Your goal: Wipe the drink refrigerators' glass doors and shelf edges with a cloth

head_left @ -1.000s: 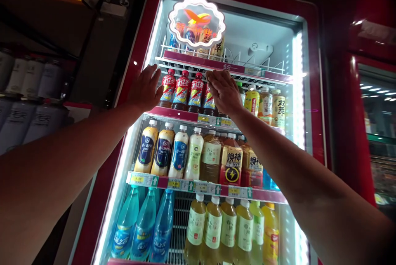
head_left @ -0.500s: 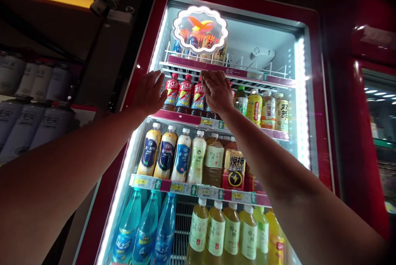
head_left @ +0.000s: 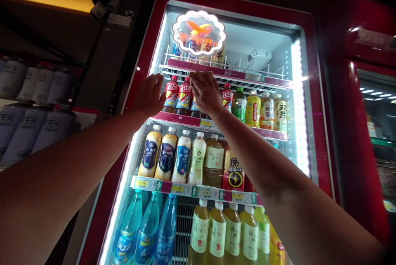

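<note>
A tall drinks fridge with a red frame (head_left: 318, 104) stands before me, its inside brightly lit. My left hand (head_left: 149, 97) is raised at the fridge's left edge, fingers stretched out, holding nothing. My right hand (head_left: 206, 92) lies flat with fingers extended over the second shelf row, also holding nothing. Behind it, red-labelled bottles (head_left: 185, 94) are partly hidden. Whether either palm touches the glass, I cannot tell. Right of that hand stand a green-capped bottle (head_left: 239, 104) and a yellow bottle (head_left: 253, 109).
A glowing scalloped sign (head_left: 199, 13) is at the fridge's top left. Lower shelves hold milk-tea-like bottles (head_left: 167, 153), blue bottles (head_left: 147, 232) and pale-labelled bottles (head_left: 216, 232). Large white bottles (head_left: 51, 127) stand at left. Another red fridge (head_left: 355, 104) is at right.
My right hand has shifted left, nearer my left hand, uncovering a red-labelled bottle on its right. My left hand stays almost in place. The view has tilted slightly.
</note>
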`<control>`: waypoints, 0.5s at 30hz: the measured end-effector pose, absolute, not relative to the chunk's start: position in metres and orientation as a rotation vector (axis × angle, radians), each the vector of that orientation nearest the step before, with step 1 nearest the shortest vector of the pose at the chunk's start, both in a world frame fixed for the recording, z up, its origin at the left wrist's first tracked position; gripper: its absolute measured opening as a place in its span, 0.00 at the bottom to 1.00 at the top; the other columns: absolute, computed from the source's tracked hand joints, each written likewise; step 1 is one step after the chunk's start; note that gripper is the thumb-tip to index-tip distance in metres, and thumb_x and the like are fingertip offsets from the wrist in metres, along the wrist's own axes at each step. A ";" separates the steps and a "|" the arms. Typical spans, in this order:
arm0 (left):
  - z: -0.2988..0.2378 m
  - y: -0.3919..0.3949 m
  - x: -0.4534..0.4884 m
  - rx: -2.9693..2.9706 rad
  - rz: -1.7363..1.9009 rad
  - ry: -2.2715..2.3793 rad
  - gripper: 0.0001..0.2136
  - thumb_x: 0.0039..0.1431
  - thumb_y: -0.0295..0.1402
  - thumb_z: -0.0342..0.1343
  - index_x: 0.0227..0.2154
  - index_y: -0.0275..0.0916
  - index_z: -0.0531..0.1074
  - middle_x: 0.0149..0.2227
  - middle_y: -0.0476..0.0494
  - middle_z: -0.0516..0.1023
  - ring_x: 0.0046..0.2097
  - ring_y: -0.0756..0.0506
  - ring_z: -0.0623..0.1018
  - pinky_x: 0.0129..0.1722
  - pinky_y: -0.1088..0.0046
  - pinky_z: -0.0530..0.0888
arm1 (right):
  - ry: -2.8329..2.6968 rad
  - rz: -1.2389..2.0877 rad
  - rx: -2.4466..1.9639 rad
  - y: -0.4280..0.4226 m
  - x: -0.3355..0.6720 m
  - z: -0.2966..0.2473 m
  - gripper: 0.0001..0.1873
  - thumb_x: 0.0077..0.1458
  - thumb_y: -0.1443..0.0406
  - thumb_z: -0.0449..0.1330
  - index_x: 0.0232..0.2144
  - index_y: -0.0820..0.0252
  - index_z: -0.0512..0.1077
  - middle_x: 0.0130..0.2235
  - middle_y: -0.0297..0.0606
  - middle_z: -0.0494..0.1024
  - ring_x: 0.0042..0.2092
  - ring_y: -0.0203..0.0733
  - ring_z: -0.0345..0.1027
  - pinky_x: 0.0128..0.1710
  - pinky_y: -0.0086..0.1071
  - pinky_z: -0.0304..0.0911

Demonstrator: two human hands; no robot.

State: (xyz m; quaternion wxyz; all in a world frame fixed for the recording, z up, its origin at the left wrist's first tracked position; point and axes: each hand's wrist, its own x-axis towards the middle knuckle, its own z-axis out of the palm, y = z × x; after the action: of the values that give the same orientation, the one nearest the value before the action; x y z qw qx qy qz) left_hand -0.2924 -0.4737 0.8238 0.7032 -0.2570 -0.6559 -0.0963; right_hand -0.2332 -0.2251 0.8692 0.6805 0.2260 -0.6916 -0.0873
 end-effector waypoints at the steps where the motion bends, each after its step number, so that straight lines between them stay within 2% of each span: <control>1: 0.824 -0.474 -0.292 -0.572 -0.217 -1.464 0.32 0.69 0.43 0.35 0.71 0.33 0.52 0.72 0.31 0.57 0.74 0.33 0.56 0.73 0.46 0.53 | -1.562 -0.223 0.535 -0.227 -0.233 0.868 0.27 0.73 0.55 0.43 0.69 0.45 0.63 0.72 0.26 0.62 0.76 0.51 0.45 0.77 0.56 0.40; 4: 0.824 -0.473 -0.290 -0.555 -0.234 -1.494 0.34 0.69 0.47 0.33 0.71 0.30 0.52 0.73 0.32 0.57 0.74 0.33 0.55 0.74 0.48 0.51 | -1.600 -0.262 0.569 -0.227 -0.231 0.867 0.27 0.73 0.55 0.43 0.70 0.41 0.62 0.72 0.24 0.62 0.76 0.49 0.44 0.77 0.56 0.43; 7: 0.824 -0.473 -0.290 -0.546 -0.236 -1.510 0.36 0.69 0.49 0.32 0.71 0.29 0.53 0.73 0.32 0.57 0.74 0.33 0.55 0.74 0.50 0.50 | -1.619 -0.212 0.493 -0.233 -0.231 0.867 0.27 0.73 0.56 0.44 0.70 0.44 0.62 0.72 0.26 0.61 0.76 0.52 0.44 0.76 0.57 0.44; 11: 0.824 -0.474 -0.293 -0.563 -0.234 -1.471 0.33 0.68 0.45 0.35 0.71 0.30 0.53 0.73 0.30 0.57 0.74 0.32 0.55 0.74 0.48 0.52 | -1.594 -0.193 0.473 -0.248 -0.231 0.865 0.28 0.73 0.57 0.43 0.71 0.47 0.61 0.73 0.28 0.60 0.77 0.53 0.42 0.77 0.57 0.39; 15: 0.824 -0.475 -0.297 -0.594 -0.244 -1.435 0.32 0.68 0.42 0.38 0.71 0.33 0.52 0.72 0.30 0.57 0.74 0.32 0.56 0.73 0.45 0.53 | -1.633 -0.270 0.562 -0.247 -0.227 0.868 0.27 0.73 0.55 0.44 0.70 0.43 0.62 0.72 0.25 0.61 0.76 0.52 0.44 0.77 0.59 0.39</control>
State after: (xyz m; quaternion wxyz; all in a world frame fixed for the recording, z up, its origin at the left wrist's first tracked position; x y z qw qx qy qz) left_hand -0.2968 -0.4747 0.8242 0.7067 -0.2676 -0.6458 -0.1097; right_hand -0.2266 -0.2466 0.8684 0.6417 0.2466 -0.7166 -0.1183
